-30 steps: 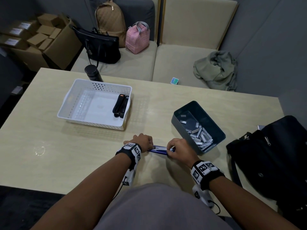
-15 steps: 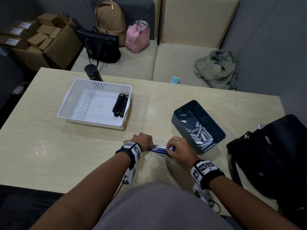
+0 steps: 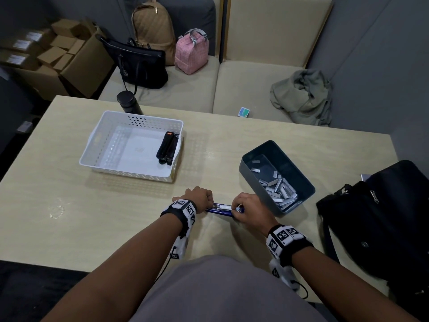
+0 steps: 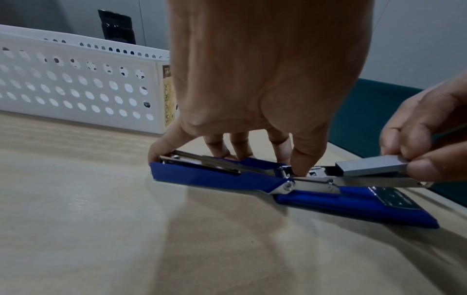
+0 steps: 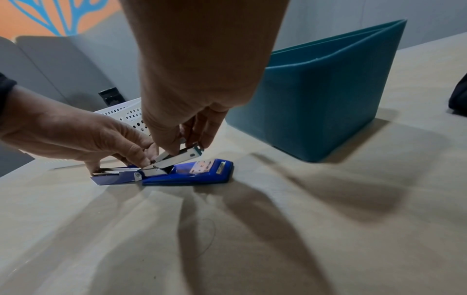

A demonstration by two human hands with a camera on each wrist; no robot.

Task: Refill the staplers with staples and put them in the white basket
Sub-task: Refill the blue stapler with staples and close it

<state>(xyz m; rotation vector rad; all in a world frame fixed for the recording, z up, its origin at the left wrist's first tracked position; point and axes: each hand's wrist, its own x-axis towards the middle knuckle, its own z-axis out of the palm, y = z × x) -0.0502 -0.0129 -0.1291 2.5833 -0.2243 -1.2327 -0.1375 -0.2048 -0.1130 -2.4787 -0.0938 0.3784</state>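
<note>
Staples (image 4: 371, 164) pinched in the right hand (image 4: 424, 139) should slide level along the metal channel (image 4: 379, 180) while the left hand (image 4: 265, 79) grips the opened stapler (image 4: 215, 175) flat on the table (image 4: 101, 229), near the white basket (image 4: 76, 83).

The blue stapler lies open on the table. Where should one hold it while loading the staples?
I would hold the blue stapler by its folded-back cover, fingers from above, as the left hand does: it lies flat, clear of the raised magazine where the right hand pinches the staple strip.
</note>
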